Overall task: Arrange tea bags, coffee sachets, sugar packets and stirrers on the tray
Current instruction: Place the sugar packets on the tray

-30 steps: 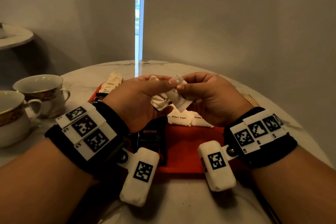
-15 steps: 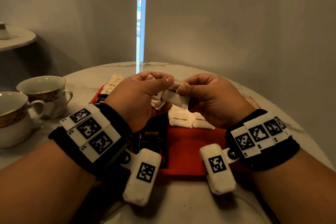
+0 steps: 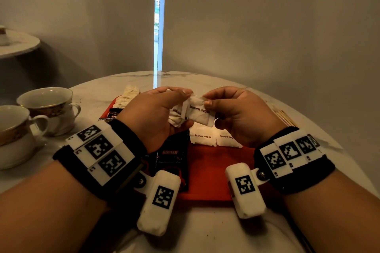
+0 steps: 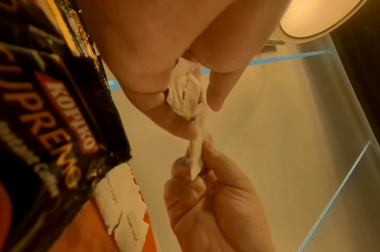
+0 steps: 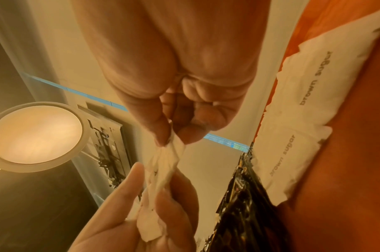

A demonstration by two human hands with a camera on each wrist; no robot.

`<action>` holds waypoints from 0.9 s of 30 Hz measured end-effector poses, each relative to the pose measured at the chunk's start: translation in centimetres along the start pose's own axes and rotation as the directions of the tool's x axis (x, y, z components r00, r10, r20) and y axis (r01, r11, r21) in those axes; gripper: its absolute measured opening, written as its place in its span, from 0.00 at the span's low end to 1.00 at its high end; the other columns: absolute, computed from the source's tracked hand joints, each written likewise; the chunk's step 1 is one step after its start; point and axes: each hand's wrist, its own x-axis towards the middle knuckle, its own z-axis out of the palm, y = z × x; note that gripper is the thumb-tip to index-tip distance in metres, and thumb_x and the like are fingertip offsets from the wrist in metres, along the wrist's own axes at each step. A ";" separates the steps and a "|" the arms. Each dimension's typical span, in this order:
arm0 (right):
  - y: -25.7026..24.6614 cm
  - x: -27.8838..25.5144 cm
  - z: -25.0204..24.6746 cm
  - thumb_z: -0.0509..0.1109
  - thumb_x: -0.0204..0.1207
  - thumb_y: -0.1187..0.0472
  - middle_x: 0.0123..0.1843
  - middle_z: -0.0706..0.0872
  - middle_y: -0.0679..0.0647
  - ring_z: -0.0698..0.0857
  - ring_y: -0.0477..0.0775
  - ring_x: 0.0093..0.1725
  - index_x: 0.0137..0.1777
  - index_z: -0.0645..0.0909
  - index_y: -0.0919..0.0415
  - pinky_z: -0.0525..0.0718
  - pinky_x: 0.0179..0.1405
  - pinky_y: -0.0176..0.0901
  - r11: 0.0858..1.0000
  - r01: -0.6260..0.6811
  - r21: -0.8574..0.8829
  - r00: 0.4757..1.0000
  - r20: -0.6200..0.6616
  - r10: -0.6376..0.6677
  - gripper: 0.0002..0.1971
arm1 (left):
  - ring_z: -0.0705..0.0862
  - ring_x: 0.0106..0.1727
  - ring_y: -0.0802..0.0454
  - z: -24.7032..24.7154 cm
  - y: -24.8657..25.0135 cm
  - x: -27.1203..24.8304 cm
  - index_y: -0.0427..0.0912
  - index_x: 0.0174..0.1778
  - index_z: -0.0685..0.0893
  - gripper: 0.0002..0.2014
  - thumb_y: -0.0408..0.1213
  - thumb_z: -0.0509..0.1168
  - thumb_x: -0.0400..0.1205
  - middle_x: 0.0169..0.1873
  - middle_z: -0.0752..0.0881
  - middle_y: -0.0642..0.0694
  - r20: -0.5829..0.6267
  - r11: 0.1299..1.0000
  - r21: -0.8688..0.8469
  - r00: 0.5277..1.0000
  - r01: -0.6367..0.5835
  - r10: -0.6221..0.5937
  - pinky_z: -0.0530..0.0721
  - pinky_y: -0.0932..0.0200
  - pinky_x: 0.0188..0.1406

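Observation:
Both hands hover over the red tray (image 3: 211, 172). My left hand (image 3: 182, 104) grips a small bunch of white brown-sugar packets (image 3: 176, 118). My right hand (image 3: 206, 100) pinches the far end of one packet (image 3: 198, 113) from that bunch between thumb and forefinger. The left wrist view shows the bunch (image 4: 184, 95) in my curled left fingers and the stretched packet (image 4: 195, 153) in the right-hand pinch. Two sugar packets (image 3: 202, 135) lie flat on the tray, with black Kopiko coffee sachets (image 3: 170, 156) to their left. Tea bags (image 3: 128, 96) lie at the tray's far left corner.
Two white cups with gold trim (image 3: 49, 107) (image 3: 14, 129) stand on the marble table at the left. Wooden stirrers (image 3: 284, 117) lie on the table to the right of the tray. A second small round table (image 3: 18, 45) stands at the far left.
The packet between my hands has been pulled out flatter, its "brown sugar" print now facing up. Both hands stay close together above the tray.

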 end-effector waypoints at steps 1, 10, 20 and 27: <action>0.2 0.2 -0.2 0.71 0.75 0.76 0.40 0.90 0.62 0.85 0.58 0.36 0.44 0.88 0.63 0.72 0.32 0.46 1.000 -0.026 0.005 1.000 -0.015 0.026 0.08 | 0.89 0.46 0.40 0.0 0.0 0.0 0.34 0.58 0.87 0.10 0.33 0.67 0.83 0.55 0.87 0.33 -0.011 1.000 -0.007 1.000 0.003 -0.003 0.89 0.56 0.31; 1.6 0.8 -2.1 0.68 0.77 0.76 0.32 0.86 0.56 0.80 0.49 0.24 0.46 0.85 0.64 0.73 0.22 0.38 0.954 -0.281 -0.104 0.959 -0.006 0.282 0.08 | 0.86 0.44 0.46 -0.6 0.3 0.6 0.39 0.53 0.89 0.11 0.31 0.60 0.85 0.48 0.82 0.40 -0.090 1.000 -0.023 0.996 -0.010 0.008 0.88 0.55 0.34; 1.3 0.7 -2.4 0.72 0.74 0.73 0.35 0.89 0.57 0.85 0.51 0.29 0.51 0.86 0.66 0.75 0.24 0.41 0.843 -0.369 -0.392 0.910 0.032 0.413 0.08 | 0.85 0.48 0.43 -0.5 0.4 0.3 0.38 0.53 0.88 0.11 0.31 0.59 0.86 0.52 0.81 0.38 -0.074 0.999 -0.050 0.997 -0.003 0.000 0.88 0.58 0.30; 0.9 0.3 -2.1 0.73 0.75 0.72 0.36 0.91 0.56 0.87 0.50 0.29 0.52 0.87 0.67 0.78 0.22 0.39 0.837 -0.328 -0.439 0.930 0.005 0.367 0.07 | 0.87 0.49 0.42 -0.6 0.5 0.3 0.37 0.58 0.87 0.15 0.29 0.56 0.85 0.51 0.82 0.35 -0.055 0.999 -0.047 0.998 0.016 -0.019 0.90 0.55 0.36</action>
